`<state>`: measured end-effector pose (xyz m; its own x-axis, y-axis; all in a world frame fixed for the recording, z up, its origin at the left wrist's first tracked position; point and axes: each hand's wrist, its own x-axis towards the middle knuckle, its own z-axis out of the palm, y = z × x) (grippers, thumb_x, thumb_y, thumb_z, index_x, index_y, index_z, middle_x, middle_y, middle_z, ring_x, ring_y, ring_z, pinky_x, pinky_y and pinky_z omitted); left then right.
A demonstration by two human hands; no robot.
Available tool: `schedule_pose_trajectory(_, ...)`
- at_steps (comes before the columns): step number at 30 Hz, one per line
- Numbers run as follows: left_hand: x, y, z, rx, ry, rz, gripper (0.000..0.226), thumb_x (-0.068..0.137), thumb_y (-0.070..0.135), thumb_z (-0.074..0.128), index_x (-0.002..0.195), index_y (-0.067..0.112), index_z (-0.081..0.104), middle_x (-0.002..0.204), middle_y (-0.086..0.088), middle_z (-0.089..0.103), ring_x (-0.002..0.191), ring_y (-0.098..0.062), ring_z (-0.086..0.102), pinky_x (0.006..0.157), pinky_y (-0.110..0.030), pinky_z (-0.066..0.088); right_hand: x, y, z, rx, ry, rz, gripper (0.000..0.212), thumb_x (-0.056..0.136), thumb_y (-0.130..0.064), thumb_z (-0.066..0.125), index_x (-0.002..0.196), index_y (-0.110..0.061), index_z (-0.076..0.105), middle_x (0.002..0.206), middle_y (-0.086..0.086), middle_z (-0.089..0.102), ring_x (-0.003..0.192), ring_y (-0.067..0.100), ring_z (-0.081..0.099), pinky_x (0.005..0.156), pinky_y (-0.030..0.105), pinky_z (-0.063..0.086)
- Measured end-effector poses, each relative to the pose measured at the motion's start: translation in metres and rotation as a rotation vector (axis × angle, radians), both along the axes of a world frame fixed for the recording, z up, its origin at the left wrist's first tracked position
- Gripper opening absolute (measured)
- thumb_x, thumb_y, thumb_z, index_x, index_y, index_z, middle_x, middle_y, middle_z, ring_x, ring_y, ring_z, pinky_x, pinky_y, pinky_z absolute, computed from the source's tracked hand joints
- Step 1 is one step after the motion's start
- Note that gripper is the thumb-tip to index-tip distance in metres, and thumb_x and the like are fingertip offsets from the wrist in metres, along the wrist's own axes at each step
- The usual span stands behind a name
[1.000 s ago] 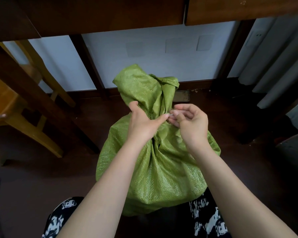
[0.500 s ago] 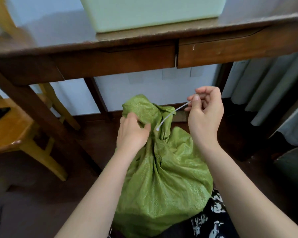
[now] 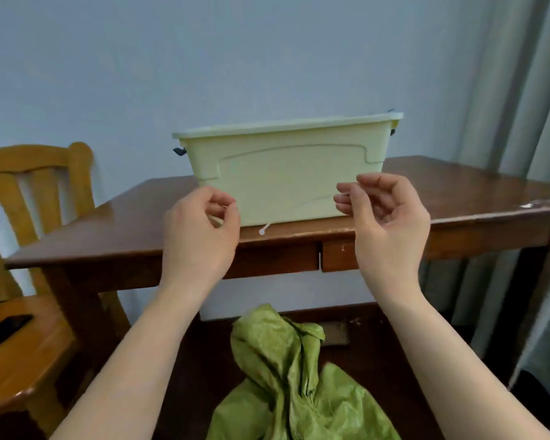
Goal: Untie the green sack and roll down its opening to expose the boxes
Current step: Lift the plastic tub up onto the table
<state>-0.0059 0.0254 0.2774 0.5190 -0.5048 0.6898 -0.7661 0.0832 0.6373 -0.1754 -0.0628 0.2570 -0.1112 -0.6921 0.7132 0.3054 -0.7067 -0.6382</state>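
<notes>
The green woven sack (image 3: 286,376) stands on the dark floor at the bottom centre, its neck crumpled and without a tie; its contents are hidden. Both hands are raised well above it, in front of the table. My right hand (image 3: 385,217) pinches a thin white tie (image 3: 262,230), whose free end dangles down to the left. My left hand (image 3: 200,230) has its fingers curled, thumb against fingertips. Whether it holds anything I cannot tell.
A pale green plastic bin (image 3: 286,173) sits on a brown wooden table (image 3: 458,198) with drawers, right behind my hands. A yellow wooden chair (image 3: 23,328) stands at the left. Grey curtains (image 3: 521,90) hang at the right.
The view has tilted up from the sack to the tabletop. The white tie has come off the sack's neck. Both hands have lifted away from the sack to table height.
</notes>
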Motion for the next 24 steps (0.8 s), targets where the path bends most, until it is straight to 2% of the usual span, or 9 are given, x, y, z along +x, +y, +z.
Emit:
schedule_pose_trajectory(5,-0.002,-0.006,0.074,-0.187,-0.057,0.015,0.007,0.088,0.014,0.057,0.087,0.02,0.061,0.08,0.004,0.064,0.067,-0.021,0.068,0.065,-0.036,0.056,0.005,-0.016,0.074,-0.054,-0.065,-0.029,0.006,0.092,-0.006,0.059,0.098,-0.005,0.06,0.089,0.009,0.073,0.081,0.015,0.073,0.078,0.031,0.06)
schedule_pose_trajectory(10,0.013,-0.03,0.146,-0.218,-0.099,0.018,0.006,0.089,0.015,0.057,0.091,0.017,0.062,0.078,0.012,0.06,0.063,-0.013,0.065,0.061,-0.025,0.051,0.026,-0.042,0.144,-0.024,-0.004,-0.048,0.006,0.092,-0.006,0.058,0.093,-0.011,0.06,0.088,0.006,0.073,0.079,0.011,0.073,0.077,0.025,0.058)
schedule_pose_trajectory(14,0.03,-0.057,0.177,-0.09,-0.118,0.03,0.005,0.088,0.017,0.057,0.09,0.02,0.06,0.078,0.016,0.058,0.059,-0.002,0.057,0.055,-0.012,0.04,0.04,-0.068,0.178,0.072,0.071,-0.034,0.006,0.091,-0.004,0.058,0.092,-0.009,0.061,0.087,0.007,0.073,0.077,0.01,0.073,0.076,0.021,0.057)
schedule_pose_trajectory(18,0.05,-0.084,0.188,0.109,-0.086,0.027,0.006,0.087,0.019,0.056,0.091,0.019,0.06,0.087,0.007,0.063,0.074,-0.017,0.062,0.067,-0.029,0.05,0.051,-0.096,0.193,0.189,0.234,-0.055,0.005,0.09,-0.003,0.06,0.092,-0.006,0.062,0.088,0.008,0.073,0.072,0.009,0.072,0.075,0.02,0.057)
schedule_pose_trajectory(20,0.057,-0.092,0.188,0.22,-0.06,0.029,0.01,0.087,0.019,0.056,0.096,0.017,0.06,0.097,0.003,0.063,0.085,-0.021,0.062,0.075,-0.035,0.051,0.052,-0.105,0.195,0.29,0.434,-0.065,0.011,0.089,-0.005,0.062,0.1,-0.007,0.064,0.098,0.006,0.073,0.074,0.005,0.069,0.075,0.022,0.057)
schedule_pose_trajectory(22,0.062,-0.096,0.188,0.347,-0.037,0.029,0.018,0.088,0.02,0.056,0.105,0.014,0.059,0.11,-0.002,0.061,0.094,-0.024,0.061,0.082,-0.036,0.049,0.051,-0.11,0.196,0.323,0.675,-0.124,0.021,0.088,-0.006,0.062,0.108,-0.01,0.065,0.107,0.002,0.071,0.085,0.005,0.065,0.078,0.021,0.051)
schedule_pose_trajectory(24,0.065,-0.097,0.192,0.428,-0.026,0.032,0.022,0.088,0.021,0.056,0.109,0.014,0.059,0.117,-0.003,0.058,0.098,-0.025,0.06,0.084,-0.036,0.047,0.051,-0.109,0.203,0.299,0.744,-0.163,0.023,0.089,-0.002,0.057,0.109,-0.01,0.066,0.11,0.0,0.07,0.098,0.008,0.063,0.082,0.016,0.046)
